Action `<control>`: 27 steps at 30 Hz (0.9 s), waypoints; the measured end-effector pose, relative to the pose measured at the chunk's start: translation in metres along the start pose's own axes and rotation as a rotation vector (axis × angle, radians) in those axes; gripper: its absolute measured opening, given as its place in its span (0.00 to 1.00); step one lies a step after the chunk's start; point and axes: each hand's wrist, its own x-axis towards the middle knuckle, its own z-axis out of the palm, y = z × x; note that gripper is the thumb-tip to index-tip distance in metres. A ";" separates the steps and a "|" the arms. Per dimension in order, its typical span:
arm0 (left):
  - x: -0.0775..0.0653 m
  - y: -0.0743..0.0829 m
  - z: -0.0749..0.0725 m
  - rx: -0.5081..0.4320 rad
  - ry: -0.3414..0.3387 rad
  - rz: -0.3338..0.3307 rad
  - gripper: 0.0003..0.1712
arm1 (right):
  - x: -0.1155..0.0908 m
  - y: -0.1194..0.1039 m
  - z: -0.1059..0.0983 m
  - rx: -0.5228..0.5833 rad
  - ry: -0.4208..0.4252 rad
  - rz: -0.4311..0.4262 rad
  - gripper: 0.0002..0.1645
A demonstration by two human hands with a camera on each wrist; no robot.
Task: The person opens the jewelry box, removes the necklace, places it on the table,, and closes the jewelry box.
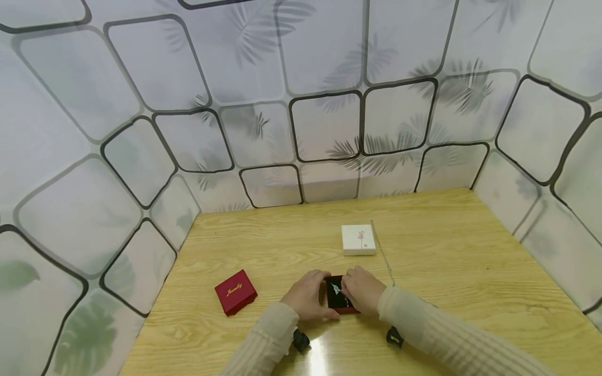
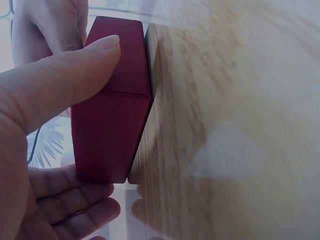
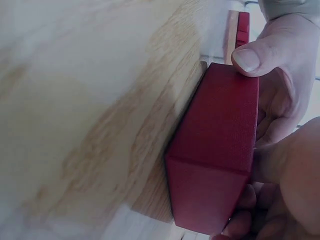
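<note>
In the head view, an opened red jewelry box (image 1: 348, 310) with a black lining sits on the table. Silver jewelry (image 1: 336, 288) lies on the lining. My left hand (image 1: 305, 296) grips the box from its left side. The left wrist view has the thumb (image 2: 95, 70) pressed on the red front wall, with fingers behind the left end. My right hand (image 1: 362, 289) reaches over the box's right half with curled fingers, covering part of the lining. The right wrist view puts its fingers (image 3: 239, 225) close by the right end; whatever they may pinch is hidden.
A red lid (image 1: 235, 292) with gold "Jewelry" lettering lies to the left. Behind the box stands a white box (image 1: 358, 240) with a pink flower print. A thin silver chain (image 1: 384, 257) stretches along the wooden table (image 1: 263, 240) toward the right sleeve. Patterned walls border the table.
</note>
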 end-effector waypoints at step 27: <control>0.000 0.000 -0.003 0.029 -0.006 0.015 0.56 | -0.008 0.007 -0.002 0.316 0.053 0.033 0.09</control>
